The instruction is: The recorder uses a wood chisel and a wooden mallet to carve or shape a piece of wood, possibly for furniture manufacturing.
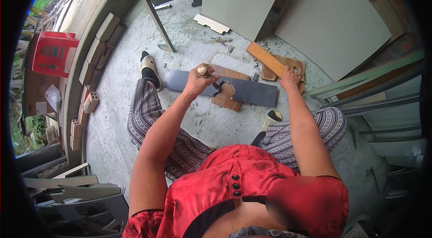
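Between my feet a long dark grey board (258,93) lies across a brown wooden board (226,102) on the floor. A jagged-edged notch breaks the grey board's near edge around its middle, and the brown wood shows through. My left hand (196,83) is closed round a chisel (203,71) with a round wooden handle, just left of the notch. The chisel's tip is hard to make out. Off to the right, my right hand (290,77) grips the near end of a thick orange-brown wooden bar (265,56). Under that bar lies a smaller brown wooden block (268,74).
Large pale grey panels (330,22) lean at the far right. A narrow upright post (155,13) stands beyond my left foot. Bricks (91,102) and a red plastic chair (54,53) are at the left. Stacked strips (373,89) crowd the right; board scraps (85,202) fill the lower left.
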